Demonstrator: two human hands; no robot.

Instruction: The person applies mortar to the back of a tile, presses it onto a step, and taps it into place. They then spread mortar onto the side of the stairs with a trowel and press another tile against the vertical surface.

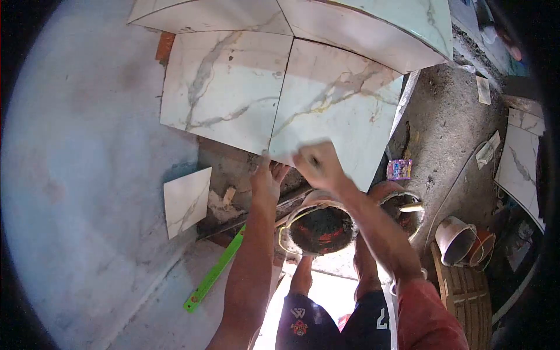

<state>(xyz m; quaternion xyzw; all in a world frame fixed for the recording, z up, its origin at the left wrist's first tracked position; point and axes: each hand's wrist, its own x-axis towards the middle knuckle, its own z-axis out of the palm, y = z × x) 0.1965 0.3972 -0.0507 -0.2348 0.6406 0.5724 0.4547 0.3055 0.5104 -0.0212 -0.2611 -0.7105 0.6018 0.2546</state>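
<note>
Two large white marble-look tiles with grey and gold veins lie side by side on a step, the left tile (pixel 224 84) and the right tile (pixel 335 99), a thin dark joint between them. My left hand (pixel 268 179) is at their front edge by the joint, thumb up against the edge and fingers curled below it. Closed in a fist, my right hand (pixel 319 165) is over the front of the right tile, slightly blurred, with no tool showing in it. Below my hands stands a bucket (pixel 318 201) of dark mortar.
A second bucket (pixel 415 224) has a light handle sticking out. A green spirit level (pixel 213 271) leans at the lower left, near a cut tile piece (pixel 188 201). Tiled steps (pixel 373 35) rise ahead. Two tipped buckets (pixel 456 242) and a wooden panel (pixel 466 297) are at right.
</note>
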